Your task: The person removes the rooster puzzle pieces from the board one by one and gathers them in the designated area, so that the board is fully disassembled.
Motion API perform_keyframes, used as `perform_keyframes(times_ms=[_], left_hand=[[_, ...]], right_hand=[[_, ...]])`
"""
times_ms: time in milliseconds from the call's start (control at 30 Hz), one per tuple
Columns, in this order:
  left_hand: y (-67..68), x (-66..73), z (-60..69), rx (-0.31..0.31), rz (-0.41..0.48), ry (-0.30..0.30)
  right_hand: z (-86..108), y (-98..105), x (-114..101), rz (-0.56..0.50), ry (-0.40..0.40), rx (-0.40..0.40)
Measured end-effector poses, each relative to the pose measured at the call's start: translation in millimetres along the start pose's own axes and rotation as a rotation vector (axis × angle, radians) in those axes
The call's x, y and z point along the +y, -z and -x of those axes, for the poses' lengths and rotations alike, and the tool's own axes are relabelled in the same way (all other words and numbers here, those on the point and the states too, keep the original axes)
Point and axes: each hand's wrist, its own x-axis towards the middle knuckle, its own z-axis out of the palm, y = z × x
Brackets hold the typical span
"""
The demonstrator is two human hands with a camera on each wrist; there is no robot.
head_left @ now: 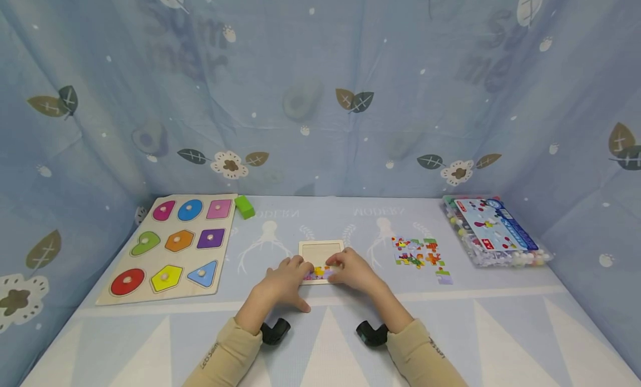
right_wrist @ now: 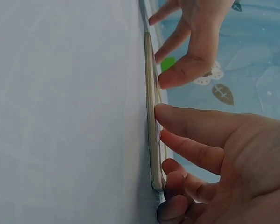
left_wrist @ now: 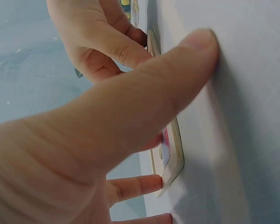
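A small wooden puzzle tray [head_left: 321,248] lies flat on the table, its lower part filled with colourful jigsaw pieces [head_left: 318,273]. On its left side, my left hand [head_left: 286,281] touches the tray and the pieces with its fingertips, while the thumb stretches out over the tablecloth. My right hand [head_left: 354,270] rests thumb and index fingertips on the puzzle from the right, a gap between them. Its other fingers bend by the tray edge in the right wrist view. No piece shows between the fingers of either hand. Loose jigsaw pieces [head_left: 417,253] lie right of the tray.
At left lies a wooden shape board [head_left: 165,253] with knobbed shapes, a green block [head_left: 245,207] at its top corner. A clear box of beads [head_left: 493,231] stands at the far right. A blue patterned curtain [head_left: 320,98] hangs behind the table.
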Motion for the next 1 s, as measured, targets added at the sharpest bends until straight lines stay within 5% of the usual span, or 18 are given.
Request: perform_keyframes(times_ms=[667, 1000], left_hand=[[3.4, 2.8, 0.6, -0.006, -0.018, 0.018], [2.4, 2.2, 1.4, -0.002, -0.013, 0.012]], right_hand=[[-0.7, -3.4, -1.8, 0.027, 0.051, -0.004], [0.7, -1.7, -0.5, -0.154, 0.079, 0.046]])
